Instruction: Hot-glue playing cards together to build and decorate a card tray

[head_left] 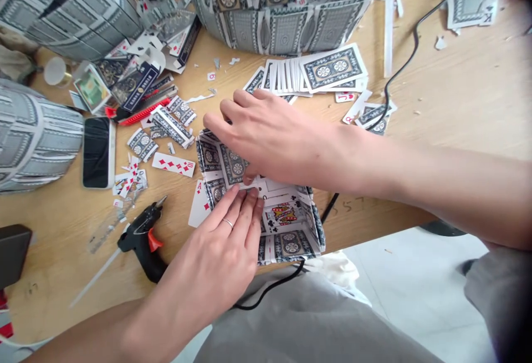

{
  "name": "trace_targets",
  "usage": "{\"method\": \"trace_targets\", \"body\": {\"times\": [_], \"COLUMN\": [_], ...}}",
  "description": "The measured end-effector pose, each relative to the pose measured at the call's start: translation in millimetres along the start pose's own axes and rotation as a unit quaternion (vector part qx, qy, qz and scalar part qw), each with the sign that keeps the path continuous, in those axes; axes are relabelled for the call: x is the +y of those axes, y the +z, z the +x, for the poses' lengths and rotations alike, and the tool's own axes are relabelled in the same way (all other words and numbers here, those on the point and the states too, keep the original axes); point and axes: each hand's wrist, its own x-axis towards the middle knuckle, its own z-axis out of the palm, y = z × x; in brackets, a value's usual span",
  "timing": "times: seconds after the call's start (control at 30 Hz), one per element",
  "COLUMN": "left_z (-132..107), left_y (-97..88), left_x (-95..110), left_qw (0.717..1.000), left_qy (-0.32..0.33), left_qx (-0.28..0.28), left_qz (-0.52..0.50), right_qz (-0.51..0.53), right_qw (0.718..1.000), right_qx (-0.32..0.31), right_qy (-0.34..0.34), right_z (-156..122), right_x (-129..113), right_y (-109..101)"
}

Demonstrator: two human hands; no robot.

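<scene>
A small open box made of playing cards (292, 244) lies at the table's front edge, its inside facing up. My left hand (226, 244) reaches into it with fingers stretched out side by side, the tips pressing on the cards at its bottom. Across the far side of the box bends my right hand (270, 136), thumb inside and fingers over the wall, gripping it. Much of the far wall is hidden behind that hand. A card with a king-like figure (285, 213) shows inside. An ace of diamonds (198, 203) sticks out at the left of the box.
A black glue gun (143, 241) rests left of my left hand. Past it lie a phone (98, 152), card scraps (172, 164) and a red cutter (145, 113). Spread cards (332, 69) and a large card basket (286, 27) are behind. A black cable (415, 36) crosses the right side.
</scene>
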Motion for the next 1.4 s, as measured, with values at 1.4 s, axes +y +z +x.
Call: {"method": "trace_targets", "body": {"times": [1.4], "left_z": [-1.2], "left_y": [-5.7], "left_x": [16.5], "left_qw": [0.997], "left_qy": [-0.07], "left_qx": [0.026], "left_qz": [0.003], "right_qz": [-0.021], "right_qw": [0.997], "right_qx": [-0.068], "right_qy": [0.019], "right_z": [4.4], "right_x": [-6.3], "right_y": [-6.9]}}
